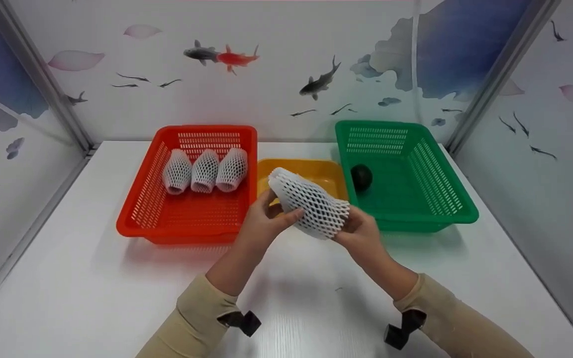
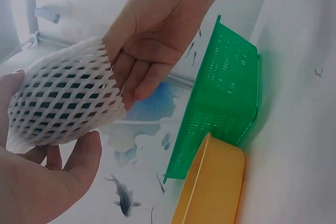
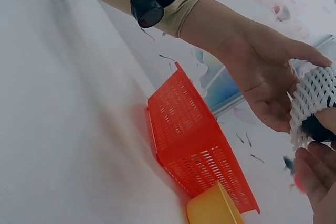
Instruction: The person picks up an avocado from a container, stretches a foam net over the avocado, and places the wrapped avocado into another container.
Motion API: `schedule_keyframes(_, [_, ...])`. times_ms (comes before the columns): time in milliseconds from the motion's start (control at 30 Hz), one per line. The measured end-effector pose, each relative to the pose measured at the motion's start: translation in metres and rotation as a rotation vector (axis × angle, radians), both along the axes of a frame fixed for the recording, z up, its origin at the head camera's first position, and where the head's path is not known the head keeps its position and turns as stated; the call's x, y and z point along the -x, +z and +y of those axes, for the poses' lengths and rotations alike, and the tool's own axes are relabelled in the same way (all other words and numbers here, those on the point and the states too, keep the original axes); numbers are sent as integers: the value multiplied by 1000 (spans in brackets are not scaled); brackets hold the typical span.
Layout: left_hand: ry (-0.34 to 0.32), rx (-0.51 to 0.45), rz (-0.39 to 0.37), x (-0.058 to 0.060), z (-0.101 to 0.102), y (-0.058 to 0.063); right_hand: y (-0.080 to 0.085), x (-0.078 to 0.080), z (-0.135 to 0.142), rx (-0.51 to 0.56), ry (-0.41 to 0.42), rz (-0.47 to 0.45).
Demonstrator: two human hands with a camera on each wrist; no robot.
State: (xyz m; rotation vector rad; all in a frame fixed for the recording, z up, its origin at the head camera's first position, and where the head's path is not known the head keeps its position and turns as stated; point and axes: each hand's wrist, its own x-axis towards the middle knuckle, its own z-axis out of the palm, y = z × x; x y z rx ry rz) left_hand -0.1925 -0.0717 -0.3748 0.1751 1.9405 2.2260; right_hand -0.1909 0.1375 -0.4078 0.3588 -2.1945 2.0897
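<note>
A white foam net sleeve (image 1: 311,204) is held tilted between both hands above the table, with a dark avocado (image 3: 315,128) inside it, showing through the mesh. My left hand (image 1: 261,223) grips the sleeve's closed, narrower end, thumb on top. At the sleeve's open end, my right hand (image 1: 363,236) holds the avocado, its thumb reaching inside the opening; part of those fingers is hidden by the mesh. Another dark avocado (image 1: 361,177) lies at the left side of the green basket (image 1: 406,221). Several white sleeves, three in a row (image 1: 204,171), lie in the red basket (image 1: 187,231).
A yellow tray (image 1: 291,164) sits between the two baskets, partly behind the held sleeve. White panels (image 1: 276,109) with painted fish enclose the back and sides. The white table (image 1: 87,288) extends in front of the baskets.
</note>
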Motion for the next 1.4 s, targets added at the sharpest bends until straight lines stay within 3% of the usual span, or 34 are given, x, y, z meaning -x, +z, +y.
schedule_keyframes(167, [-38,22,1,-1,9,-5,0,1,-2,-39,-64,29])
schedule_keyframes(333, [-50,40,58,-3,17,-8,-4,3,-2,-80,-31,77])
schedule_keyframes(500, [-12,43,77,1,17,-6,-8,7,3,-159,28,233])
schedule_keyframes(667, [22,45,63,3,10,-6,-10,11,13,-164,52,345])
schedule_keyframes(867, [69,127,-23,4,9,-7,-5,11,19,-125,27,320])
schedule_keyframes(1033, [61,170,-116,4,12,-10,-1,6,16,-72,71,282])
schedule_keyframes(1267, [32,239,-33,-1,18,-16,2,0,6,-136,94,385])
schedule_keyframes(1400, [8,246,-5,-5,20,-15,2,-3,3,-104,84,340])
